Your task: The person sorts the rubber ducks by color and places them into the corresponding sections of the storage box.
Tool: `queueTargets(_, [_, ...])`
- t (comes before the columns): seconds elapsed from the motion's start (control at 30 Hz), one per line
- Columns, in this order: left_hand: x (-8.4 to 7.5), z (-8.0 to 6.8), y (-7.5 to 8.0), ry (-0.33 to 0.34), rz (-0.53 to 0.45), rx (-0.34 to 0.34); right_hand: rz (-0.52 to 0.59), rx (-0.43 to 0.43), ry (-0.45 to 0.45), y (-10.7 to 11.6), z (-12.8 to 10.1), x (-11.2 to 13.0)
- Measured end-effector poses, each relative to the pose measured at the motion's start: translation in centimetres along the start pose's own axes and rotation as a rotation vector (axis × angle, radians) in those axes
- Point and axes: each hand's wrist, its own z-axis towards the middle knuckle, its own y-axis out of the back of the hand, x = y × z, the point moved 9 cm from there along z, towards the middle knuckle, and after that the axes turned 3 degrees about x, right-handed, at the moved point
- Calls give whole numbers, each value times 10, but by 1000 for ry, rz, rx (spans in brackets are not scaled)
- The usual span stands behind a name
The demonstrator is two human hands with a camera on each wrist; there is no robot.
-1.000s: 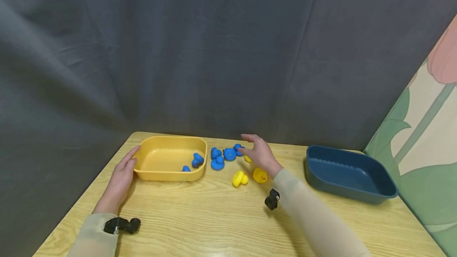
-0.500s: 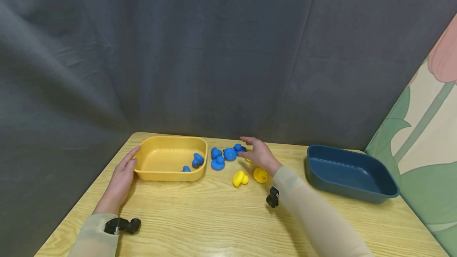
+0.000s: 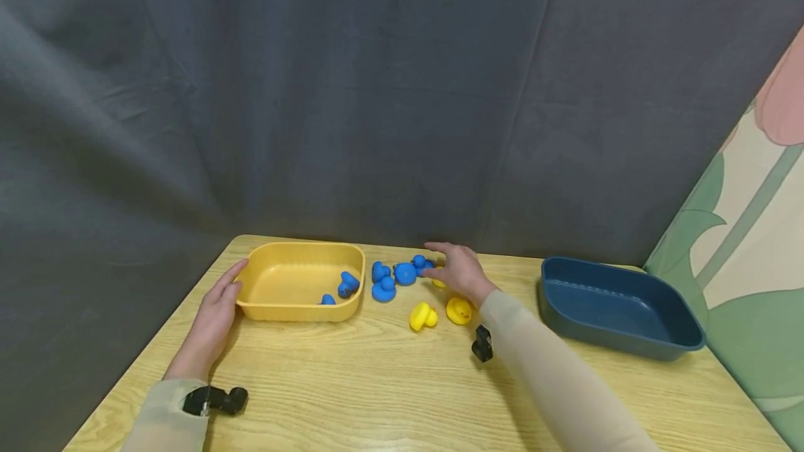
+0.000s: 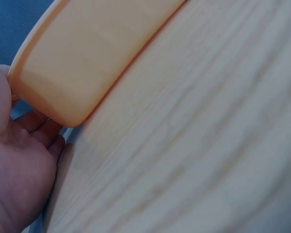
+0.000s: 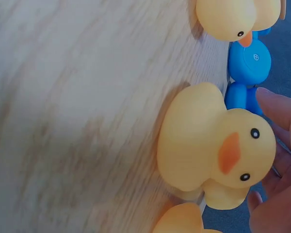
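The right hand (image 3: 460, 271) has lowered at frame centre, fingers loosely spread over a blue duck (image 3: 419, 263), gripping nothing; the left hand (image 3: 213, 316) rests flat against the yellow tray (image 3: 295, 310).

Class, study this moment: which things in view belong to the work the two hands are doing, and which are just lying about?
In hand:
- right hand, reaching among the blue ducks
- left hand, touching the yellow tray
- two blue ducks inside that tray

Lying about:
- yellow ducks
- dark blue tray, with nothing visible in it
- wooden table
- grey curtain
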Motion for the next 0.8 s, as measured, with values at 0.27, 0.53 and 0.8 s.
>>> queueTargets(0.27, [-1,0,1,-28,8,-2,-30,18,7,-5,4,4])
queueTargets(0.53, [5,2,0,4,-5,11,-55,21,-6,-10,10,0])
queueTargets(0.8, [2,0,0,-2,-6,2,-124,17,45,-16,16,-5])
